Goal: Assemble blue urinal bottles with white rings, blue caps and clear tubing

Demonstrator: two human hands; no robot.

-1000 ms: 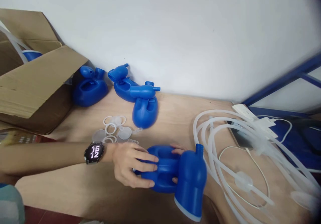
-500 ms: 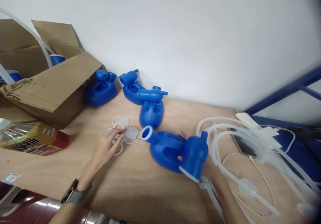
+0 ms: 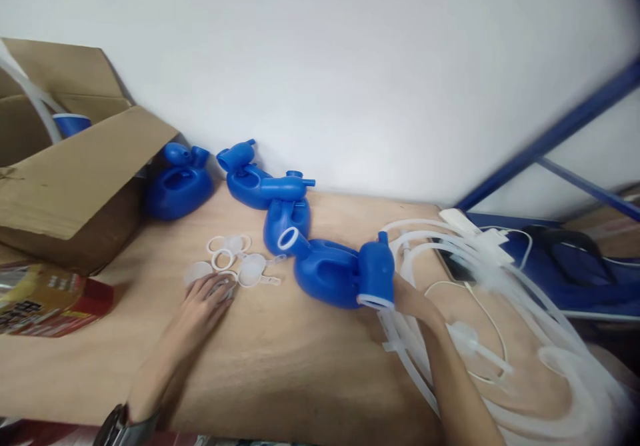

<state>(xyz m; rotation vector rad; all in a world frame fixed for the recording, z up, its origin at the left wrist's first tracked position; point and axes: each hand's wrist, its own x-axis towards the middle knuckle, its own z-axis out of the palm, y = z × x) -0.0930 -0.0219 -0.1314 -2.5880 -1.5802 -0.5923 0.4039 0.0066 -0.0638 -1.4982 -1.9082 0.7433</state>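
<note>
My right hand [image 3: 400, 297] grips a blue plastic urinal bottle [image 3: 327, 279] from its right side; most of the fingers are hidden behind it. The bottle is tilted, its white-rimmed neck [image 3: 289, 237] up at the left and its wide white-rimmed cup [image 3: 376, 276] facing down at the right. On the tabletop, my left hand [image 3: 207, 299] rests with fingers bent and slightly apart over white rings and clear caps. One white ring [image 3: 223, 259] lies just past the fingertips, a clear cap [image 3: 251, 271] to their right and a clear disc [image 3: 199, 271] behind them.
Several more blue bottles [image 3: 180, 189] stand along the wall. An open cardboard box [image 3: 75, 186] is at the left, with a drink bottle [image 3: 55, 299] before it. Coiled clear tubing [image 3: 530, 293], a phone [image 3: 453, 259] and a power strip [image 3: 457, 221] lie at the right.
My view has shifted right. My left hand has moved nearer, off the clear cap and onto the rings. The held bottle has turned slightly, its cup more upright.
</note>
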